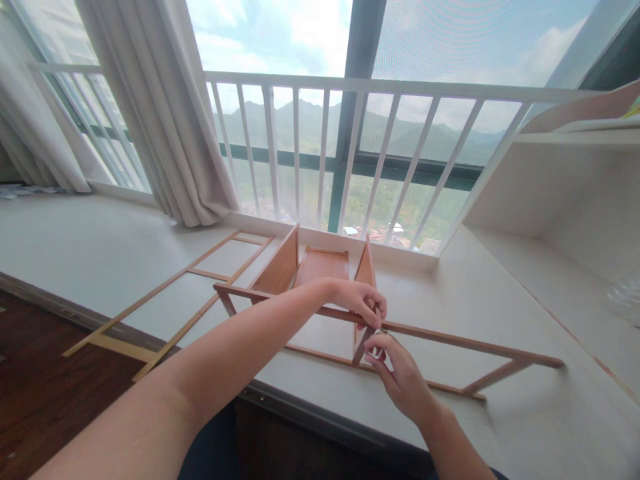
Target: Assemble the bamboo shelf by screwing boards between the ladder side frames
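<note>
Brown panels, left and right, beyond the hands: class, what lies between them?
The head view shows another brown panel, partly hidden by the left arm.

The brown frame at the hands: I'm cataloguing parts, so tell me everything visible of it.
The brown frame looks wooden: two long, slim rails joined by short crossbars, open between. It stands on edge on the white ledge, one rail above the other. The left hand touches the upper rail near a middle crossbar; the right hand is close by, its contact unclear.
</note>
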A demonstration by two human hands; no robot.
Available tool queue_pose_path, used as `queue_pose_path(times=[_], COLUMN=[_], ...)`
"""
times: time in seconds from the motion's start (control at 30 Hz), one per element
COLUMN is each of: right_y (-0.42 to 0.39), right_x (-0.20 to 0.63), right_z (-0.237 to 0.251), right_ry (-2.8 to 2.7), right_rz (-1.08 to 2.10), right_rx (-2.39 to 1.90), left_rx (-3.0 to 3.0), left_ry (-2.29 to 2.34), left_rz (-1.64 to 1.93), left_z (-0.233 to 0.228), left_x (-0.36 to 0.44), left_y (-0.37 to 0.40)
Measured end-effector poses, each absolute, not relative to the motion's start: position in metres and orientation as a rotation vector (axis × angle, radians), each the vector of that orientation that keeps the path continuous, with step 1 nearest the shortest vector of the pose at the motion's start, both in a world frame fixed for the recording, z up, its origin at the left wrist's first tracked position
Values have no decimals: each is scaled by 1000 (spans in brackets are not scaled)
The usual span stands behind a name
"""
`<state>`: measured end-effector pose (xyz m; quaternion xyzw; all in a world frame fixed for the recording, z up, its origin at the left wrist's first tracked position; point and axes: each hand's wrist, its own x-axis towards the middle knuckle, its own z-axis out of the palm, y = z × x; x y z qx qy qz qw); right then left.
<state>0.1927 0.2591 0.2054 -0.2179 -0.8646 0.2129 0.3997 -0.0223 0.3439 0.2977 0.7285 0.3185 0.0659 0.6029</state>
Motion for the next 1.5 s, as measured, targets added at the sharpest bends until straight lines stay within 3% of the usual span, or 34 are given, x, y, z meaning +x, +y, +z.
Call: queue_pose_path(times=[0.63,1.17,1.5], right_y=[260,253,253], right_x=[200,199,200], right_z=[206,219,222], right_ry=[-2116,-2060,-1890], right_rz=[704,499,152], right_rx=[-429,-492,-618], left_rx=[1710,1707,1703], left_ry=[721,727,751], left_rz=[140,152,143], left_z=[295,295,299], left_x=[-21,-21,-21], left_y=[345,345,343])
